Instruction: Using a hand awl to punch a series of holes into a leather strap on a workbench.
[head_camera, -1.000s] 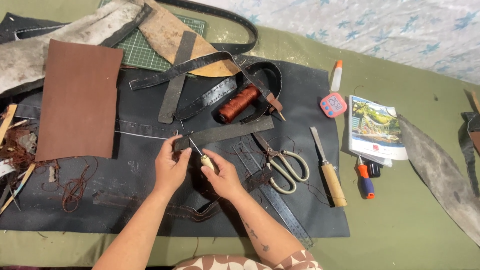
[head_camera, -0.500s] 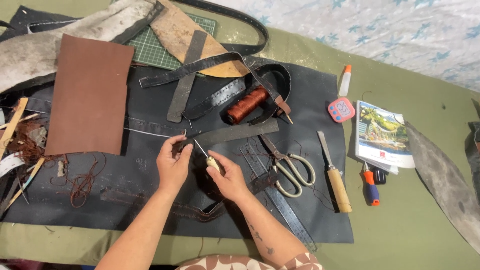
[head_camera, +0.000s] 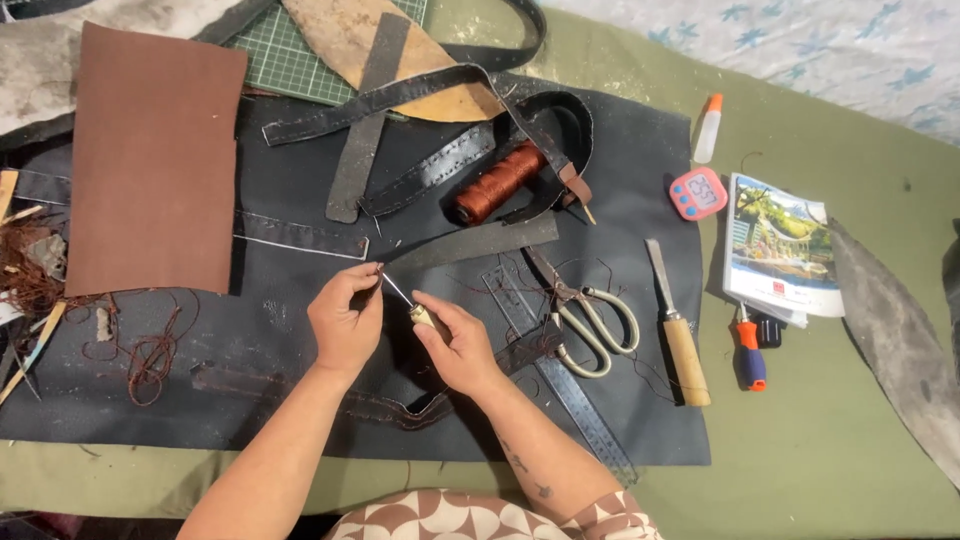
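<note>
On the dark mat (head_camera: 640, 420) both hands meet at its middle; the thread spool (head_camera: 498, 181) lies behind them; scissors (head_camera: 585, 315), chisel (head_camera: 677, 325) and booklet (head_camera: 782, 245) to their right; the leather sheet (head_camera: 150, 160) to their left.

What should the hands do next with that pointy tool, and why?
Probably ease the awl's tip a little further toward the left hand. The right hand grips its pale handle, the metal point already meets the left fingertips, which seem to pinch something too small to identify above the black mat.
</note>
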